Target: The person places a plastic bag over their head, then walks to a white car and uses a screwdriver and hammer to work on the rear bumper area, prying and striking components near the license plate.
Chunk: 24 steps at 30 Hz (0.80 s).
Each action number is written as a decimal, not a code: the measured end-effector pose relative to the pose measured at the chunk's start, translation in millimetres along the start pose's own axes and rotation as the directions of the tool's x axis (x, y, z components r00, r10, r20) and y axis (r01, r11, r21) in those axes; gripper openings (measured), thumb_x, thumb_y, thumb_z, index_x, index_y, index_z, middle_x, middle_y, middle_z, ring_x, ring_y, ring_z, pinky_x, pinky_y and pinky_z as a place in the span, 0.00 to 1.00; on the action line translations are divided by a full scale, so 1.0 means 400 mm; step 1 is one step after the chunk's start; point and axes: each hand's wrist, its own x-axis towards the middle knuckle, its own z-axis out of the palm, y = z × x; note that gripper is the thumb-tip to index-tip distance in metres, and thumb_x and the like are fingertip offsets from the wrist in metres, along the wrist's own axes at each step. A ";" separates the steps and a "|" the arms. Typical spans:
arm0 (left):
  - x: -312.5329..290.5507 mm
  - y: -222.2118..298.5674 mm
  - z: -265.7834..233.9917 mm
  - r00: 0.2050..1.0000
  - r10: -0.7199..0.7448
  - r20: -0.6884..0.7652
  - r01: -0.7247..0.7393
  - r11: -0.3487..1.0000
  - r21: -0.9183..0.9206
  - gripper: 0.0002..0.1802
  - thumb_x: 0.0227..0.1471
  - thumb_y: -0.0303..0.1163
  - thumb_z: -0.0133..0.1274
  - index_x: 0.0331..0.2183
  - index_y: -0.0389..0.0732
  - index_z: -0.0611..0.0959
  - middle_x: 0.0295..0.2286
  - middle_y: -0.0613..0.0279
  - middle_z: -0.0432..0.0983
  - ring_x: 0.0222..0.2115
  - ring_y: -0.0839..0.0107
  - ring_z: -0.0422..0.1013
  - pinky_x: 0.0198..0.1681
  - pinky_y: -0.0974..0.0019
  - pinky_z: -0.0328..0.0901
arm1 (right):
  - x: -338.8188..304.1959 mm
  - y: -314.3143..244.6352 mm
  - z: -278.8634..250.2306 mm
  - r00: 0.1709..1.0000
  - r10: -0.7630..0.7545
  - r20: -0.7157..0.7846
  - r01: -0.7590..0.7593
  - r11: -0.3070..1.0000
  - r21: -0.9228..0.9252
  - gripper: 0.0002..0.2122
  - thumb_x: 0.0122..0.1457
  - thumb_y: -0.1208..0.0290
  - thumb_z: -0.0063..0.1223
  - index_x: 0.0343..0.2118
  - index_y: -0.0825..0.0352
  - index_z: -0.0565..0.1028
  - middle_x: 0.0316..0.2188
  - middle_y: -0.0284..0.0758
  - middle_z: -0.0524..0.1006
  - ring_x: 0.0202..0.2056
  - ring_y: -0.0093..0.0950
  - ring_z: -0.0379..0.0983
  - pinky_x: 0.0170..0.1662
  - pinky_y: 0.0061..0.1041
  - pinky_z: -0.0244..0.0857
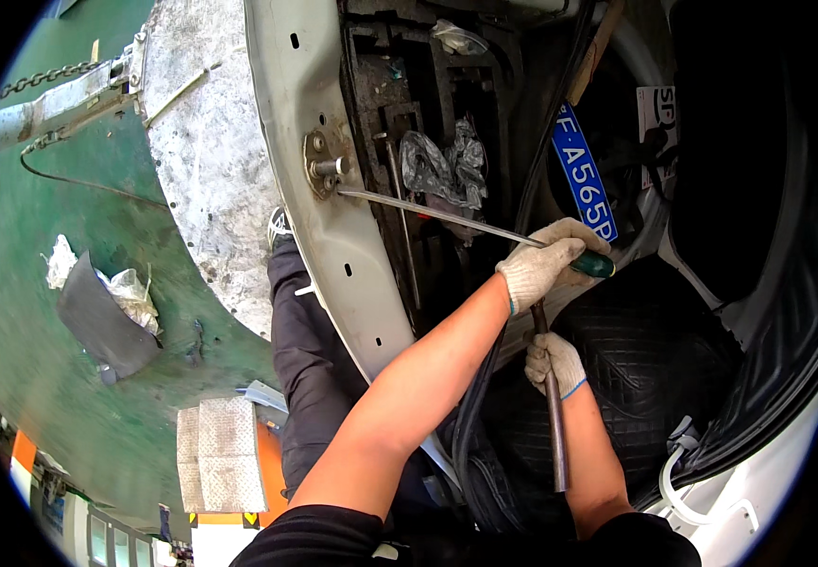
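Long screwdriver [447,215]: slants across a vehicle's open cargo well, tip beside the metal fitting [319,168] on the pale panel [333,241]; contact unclear. Your gloved left hand [543,265] wraps its green handle; your gloved right hand [565,364] grips a metal rod [557,435]. Outward: blue plate [581,175], crumpled grey wrapping [428,170], green floor [69,194].

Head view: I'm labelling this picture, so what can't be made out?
In the head view:
Brown metal rod: upper end hidden by the white-gloved left hand.
Green rounded handle: front covered by that hand.
Thin silver metal shaft: tip's contact with the grey steel bracket too small to tell.
Dark striped shoe: partly hidden by the pale metal panel.
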 end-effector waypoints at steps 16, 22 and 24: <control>-0.026 0.053 0.012 0.968 0.156 -0.198 -0.175 0.981 -0.081 0.27 0.74 0.51 0.39 0.50 0.34 0.75 0.37 0.54 0.80 0.41 0.65 0.79 0.38 0.64 0.82 | -0.031 -0.049 0.019 0.997 -0.033 -0.068 0.027 0.996 -0.086 0.01 0.63 0.75 0.47 0.33 0.64 0.68 0.17 0.27 0.63 0.11 0.19 0.54 0.13 0.21 0.53; 0.011 0.027 -0.017 0.829 0.011 -0.559 -0.103 0.986 -0.132 0.28 0.71 0.56 0.45 0.44 0.37 0.79 0.34 0.58 0.77 0.37 0.70 0.77 0.34 0.66 0.81 | -0.044 -0.038 0.048 0.993 -0.035 -0.111 0.022 0.994 -0.110 0.05 0.60 0.77 0.45 0.30 0.60 0.63 0.17 0.28 0.62 0.11 0.20 0.54 0.13 0.23 0.52; 0.030 0.025 -0.071 0.753 -0.041 -0.657 -0.111 0.976 -0.188 0.28 0.71 0.56 0.44 0.42 0.37 0.79 0.34 0.57 0.77 0.35 0.69 0.77 0.33 0.65 0.81 | -0.043 -0.025 0.046 0.995 -0.011 -0.095 0.003 0.997 -0.079 0.05 0.59 0.78 0.45 0.30 0.60 0.64 0.17 0.28 0.63 0.11 0.20 0.54 0.13 0.23 0.52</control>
